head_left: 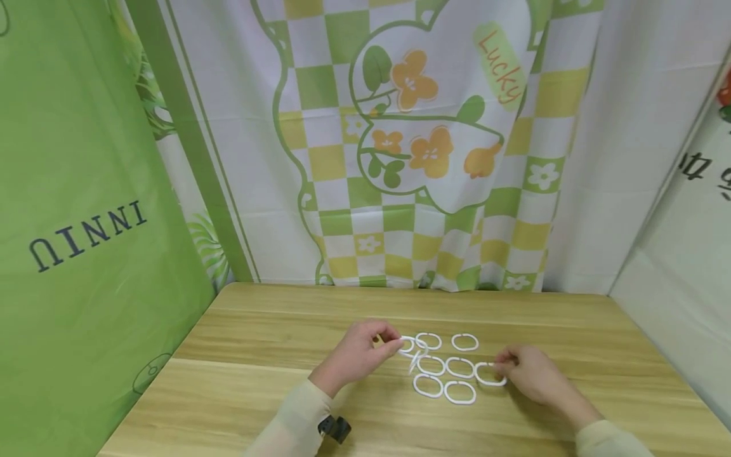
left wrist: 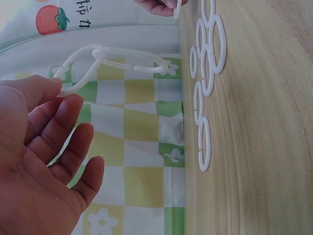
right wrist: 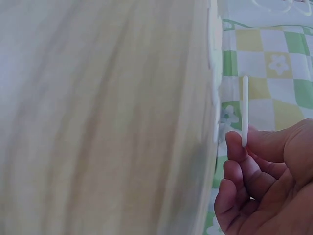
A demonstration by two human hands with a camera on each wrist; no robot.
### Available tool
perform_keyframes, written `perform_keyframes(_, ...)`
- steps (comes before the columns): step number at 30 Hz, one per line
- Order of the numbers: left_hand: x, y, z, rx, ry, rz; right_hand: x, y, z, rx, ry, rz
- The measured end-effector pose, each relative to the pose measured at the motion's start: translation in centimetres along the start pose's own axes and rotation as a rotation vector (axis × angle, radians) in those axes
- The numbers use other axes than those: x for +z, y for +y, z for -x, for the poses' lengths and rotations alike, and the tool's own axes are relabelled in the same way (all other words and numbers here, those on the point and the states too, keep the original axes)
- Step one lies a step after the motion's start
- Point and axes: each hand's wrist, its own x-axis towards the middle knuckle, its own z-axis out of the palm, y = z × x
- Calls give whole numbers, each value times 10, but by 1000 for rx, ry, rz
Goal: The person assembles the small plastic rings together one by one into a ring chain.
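My left hand [head_left: 365,349] pinches a white oval plastic ring [left wrist: 90,76] between thumb and index finger, the other fingers loosely bent. Hooked through it, at least one more white ring [left wrist: 129,52] hangs out over the table; how many are joined is hard to tell. To the right, my right hand [head_left: 531,374] holds a single white ring [right wrist: 245,107] between thumb and fingertips, seen edge-on in the right wrist view and raised off the wood. Several loose white rings [head_left: 460,403] lie flat between the hands; some show a small gap in their outline.
The wooden table [head_left: 240,393] ends at the back against a checkered curtain [head_left: 337,222]. A green cloth [head_left: 103,317] hangs along the left side, a white one [head_left: 679,266] along the right. A black band [head_left: 334,429] sits by the left sleeve.
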Motion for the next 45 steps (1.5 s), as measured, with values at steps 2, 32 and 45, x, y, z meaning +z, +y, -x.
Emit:
perform_keyframes(2,0,0,0,-1,0,0,0,-3,1,-6,4,-19)
perform_keyframes(32,8,4,0,11,-27,-4,5,-71,18,-179,74,-112)
perform_keyframes(45,14,11,1,111,-42,-32,5,-89,21,-182,59,-158)
